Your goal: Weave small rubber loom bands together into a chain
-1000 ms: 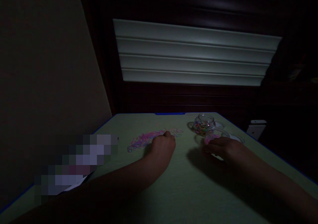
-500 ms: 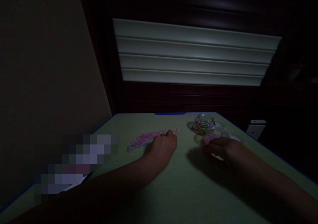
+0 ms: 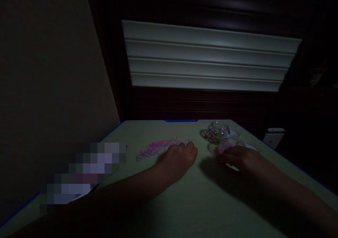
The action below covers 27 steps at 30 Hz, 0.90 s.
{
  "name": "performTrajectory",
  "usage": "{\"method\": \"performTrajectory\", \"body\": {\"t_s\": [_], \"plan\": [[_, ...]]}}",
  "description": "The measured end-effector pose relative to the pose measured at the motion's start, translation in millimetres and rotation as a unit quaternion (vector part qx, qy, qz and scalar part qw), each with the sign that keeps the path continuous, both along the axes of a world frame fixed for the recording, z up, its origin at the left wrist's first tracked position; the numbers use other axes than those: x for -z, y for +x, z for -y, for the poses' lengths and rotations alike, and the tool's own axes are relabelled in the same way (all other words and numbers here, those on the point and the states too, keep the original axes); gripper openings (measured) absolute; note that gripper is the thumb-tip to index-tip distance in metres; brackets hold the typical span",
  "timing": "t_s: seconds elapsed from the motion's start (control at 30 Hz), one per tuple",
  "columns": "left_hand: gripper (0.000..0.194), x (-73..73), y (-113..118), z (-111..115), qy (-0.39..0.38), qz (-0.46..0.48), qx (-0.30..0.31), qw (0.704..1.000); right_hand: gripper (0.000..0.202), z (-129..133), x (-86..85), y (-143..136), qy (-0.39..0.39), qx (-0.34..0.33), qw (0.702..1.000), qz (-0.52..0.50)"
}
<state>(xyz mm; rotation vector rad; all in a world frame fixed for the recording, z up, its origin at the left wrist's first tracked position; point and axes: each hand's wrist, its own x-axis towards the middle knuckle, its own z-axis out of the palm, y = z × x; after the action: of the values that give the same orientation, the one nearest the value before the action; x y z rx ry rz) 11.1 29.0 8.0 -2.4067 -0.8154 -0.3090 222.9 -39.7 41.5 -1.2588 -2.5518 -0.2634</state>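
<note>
A loose pile of thin pink and purple bands [image 3: 158, 147], likely small rubber bands, lies on the pale green table [image 3: 169, 210]. At the pile's right end, my left hand [image 3: 181, 157] is closed with its fingers curled down. Whatever its fingertips hold is hidden. My right hand [image 3: 244, 159] is wrapped round the near side of a clear jar [image 3: 239, 139] with pink bands [image 3: 224, 147] inside. Just behind it stands another clear round jar [image 3: 218, 126], open at the top and partly filled with multicoloured bands [image 3: 215, 136].
Clear round pieces that look like lids [image 3: 252, 147] lie right of the jars. A blurred-out item [image 3: 87, 174] rests along the table's left side. Beyond the far edge is a dark wooden panel with pale slats [image 3: 211, 56]. A white box [image 3: 274, 139] stands past the right edge.
My left hand has moved a little to the right, away from the pile and towards the jars. My right hand stays on its jar. The view has shifted slightly.
</note>
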Motion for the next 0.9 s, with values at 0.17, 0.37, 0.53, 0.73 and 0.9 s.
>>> {"method": "performTrajectory", "body": {"t_s": [0.17, 0.37, 0.53, 0.73, 0.9], "plan": [[0.009, 1.5, -1.8, 0.4, 0.033, 0.010, 0.061, 0.998, 0.017, 2.6, -1.6, -2.0, -0.002, 0.009, 1.000, -0.005], [0.007, 5.9, -3.0, -2.5, 0.081, 0.052, 0.140, 0.985, 0.017, 1.8, -1.6, -2.2, -0.004, 0.008, 1.000, 0.004], [0.005, 6.1, -4.3, -3.3, 0.089, 0.092, 0.184, 0.975, 0.018, 1.7, 0.3, -1.7, 0.020, 0.003, 1.000, -0.010], [0.005, 5.5, -4.9, -1.6, 0.109, 0.111, 0.229, 0.961, 0.020, 1.0, 2.2, -1.3, 0.038, -0.007, 0.999, -0.022], [0.007, 3.0, -5.1, -0.3, 0.118, 0.102, 0.254, 0.955, 0.018, -0.7, 2.4, -0.5, 0.037, -0.021, 0.999, -0.025]]}}
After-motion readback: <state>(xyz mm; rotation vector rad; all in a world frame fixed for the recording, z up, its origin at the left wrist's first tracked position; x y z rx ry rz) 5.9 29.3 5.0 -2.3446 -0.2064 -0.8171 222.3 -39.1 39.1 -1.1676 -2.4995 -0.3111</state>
